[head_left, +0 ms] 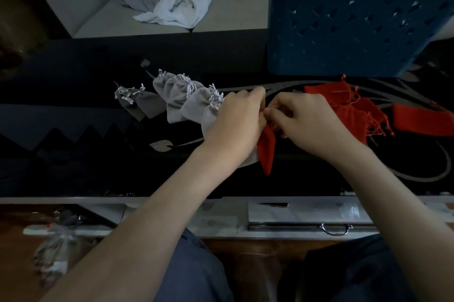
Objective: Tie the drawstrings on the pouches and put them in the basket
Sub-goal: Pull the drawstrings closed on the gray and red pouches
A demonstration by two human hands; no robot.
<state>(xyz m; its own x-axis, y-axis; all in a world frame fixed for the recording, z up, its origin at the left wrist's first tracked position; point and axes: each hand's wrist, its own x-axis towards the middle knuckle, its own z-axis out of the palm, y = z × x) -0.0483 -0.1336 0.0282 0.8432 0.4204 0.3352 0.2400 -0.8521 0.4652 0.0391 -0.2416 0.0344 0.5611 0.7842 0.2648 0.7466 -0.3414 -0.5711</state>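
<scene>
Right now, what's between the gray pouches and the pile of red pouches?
In the head view: the left hand and right hand, together pinching the top of one red pouch over the dark table.

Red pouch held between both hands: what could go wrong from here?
1. The left hand and right hand pinch the top of the red pouch; fingers hide the strings, so a loose knot could go unnoticed.
2. The left hand is right over the grey pouches; pulling away might drag one.
3. Trailing threads on the loose red pouches beside the right hand might snag.
</scene>
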